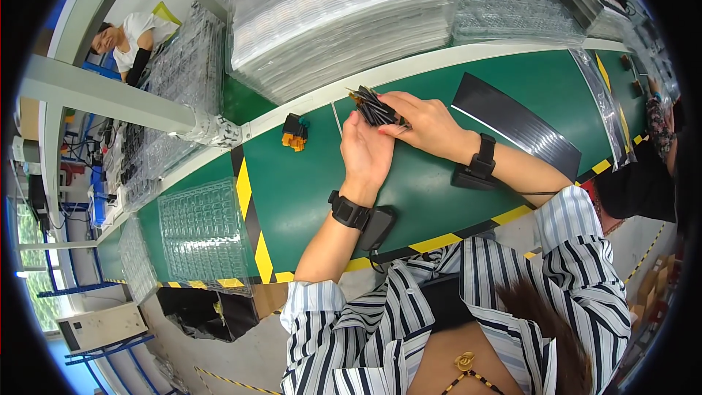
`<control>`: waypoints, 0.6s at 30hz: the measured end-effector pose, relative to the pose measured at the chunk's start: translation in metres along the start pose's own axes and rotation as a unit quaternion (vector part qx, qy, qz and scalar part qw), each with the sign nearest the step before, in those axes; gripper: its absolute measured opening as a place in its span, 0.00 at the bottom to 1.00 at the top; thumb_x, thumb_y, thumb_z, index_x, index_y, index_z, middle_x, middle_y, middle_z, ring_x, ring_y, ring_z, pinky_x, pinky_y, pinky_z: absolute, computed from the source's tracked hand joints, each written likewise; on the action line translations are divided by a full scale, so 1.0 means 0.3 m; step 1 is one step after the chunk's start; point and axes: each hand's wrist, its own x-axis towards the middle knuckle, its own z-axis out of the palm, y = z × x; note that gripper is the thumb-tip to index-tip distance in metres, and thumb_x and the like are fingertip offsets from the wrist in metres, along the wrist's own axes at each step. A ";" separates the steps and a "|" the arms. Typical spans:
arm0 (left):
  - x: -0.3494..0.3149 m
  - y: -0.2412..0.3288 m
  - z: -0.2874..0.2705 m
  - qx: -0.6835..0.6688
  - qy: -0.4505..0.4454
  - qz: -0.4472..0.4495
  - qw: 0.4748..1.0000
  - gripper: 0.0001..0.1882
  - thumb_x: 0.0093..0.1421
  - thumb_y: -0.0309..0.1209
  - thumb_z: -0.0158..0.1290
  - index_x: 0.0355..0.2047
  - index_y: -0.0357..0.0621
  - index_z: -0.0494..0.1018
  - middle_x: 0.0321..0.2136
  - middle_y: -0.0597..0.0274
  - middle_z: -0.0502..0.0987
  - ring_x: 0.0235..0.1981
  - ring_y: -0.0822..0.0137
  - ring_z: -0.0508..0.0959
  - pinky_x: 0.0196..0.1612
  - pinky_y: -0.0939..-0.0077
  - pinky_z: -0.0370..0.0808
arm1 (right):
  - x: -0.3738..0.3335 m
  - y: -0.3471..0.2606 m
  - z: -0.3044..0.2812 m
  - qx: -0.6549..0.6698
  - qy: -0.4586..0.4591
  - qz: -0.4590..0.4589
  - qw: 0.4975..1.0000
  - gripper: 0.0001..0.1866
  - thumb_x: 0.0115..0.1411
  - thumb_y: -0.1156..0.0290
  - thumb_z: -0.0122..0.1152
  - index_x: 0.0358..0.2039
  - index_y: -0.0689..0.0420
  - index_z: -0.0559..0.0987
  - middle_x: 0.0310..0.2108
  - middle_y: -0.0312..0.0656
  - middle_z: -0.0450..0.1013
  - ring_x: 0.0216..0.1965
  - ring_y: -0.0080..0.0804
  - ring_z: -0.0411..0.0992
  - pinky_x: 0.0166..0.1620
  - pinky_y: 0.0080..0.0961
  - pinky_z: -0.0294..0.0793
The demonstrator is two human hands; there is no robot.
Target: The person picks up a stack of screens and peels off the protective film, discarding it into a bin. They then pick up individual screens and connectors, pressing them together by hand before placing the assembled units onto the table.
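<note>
Green workbench in front of me, black-and-yellow tape along its near edge. Big stack of clear plastic trays beyond its far edge. One clear blister tray at bench left; glossy black sheet at right, beneath my right forearm in view. My right hand is closed, thumb and fingers gripping one end of a bundle of thin black strips. My left hand is palm up, touching the bundle from below; its fingers are mostly hidden, can't tell how tightly they close. Bundle lies left of my right hand, beyond my left palm, long axis slanting far-left to near-right, roughly along my right forearm. Small black-and-orange pile on bench, well left; left hand nearer. No readable writing or labels on bundle or pile.
</note>
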 end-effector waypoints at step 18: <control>-0.005 0.000 0.003 0.140 0.043 -0.101 0.984 0.14 0.66 0.32 0.36 0.47 0.38 0.63 0.43 0.59 0.70 0.44 0.67 0.69 0.50 0.70 0.67 | -0.008 0.040 -0.005 0.036 -0.008 0.018 0.999 0.23 0.50 0.67 0.61 0.45 0.62 0.71 0.42 0.48 0.71 0.36 0.47 0.72 0.36 0.35 0.74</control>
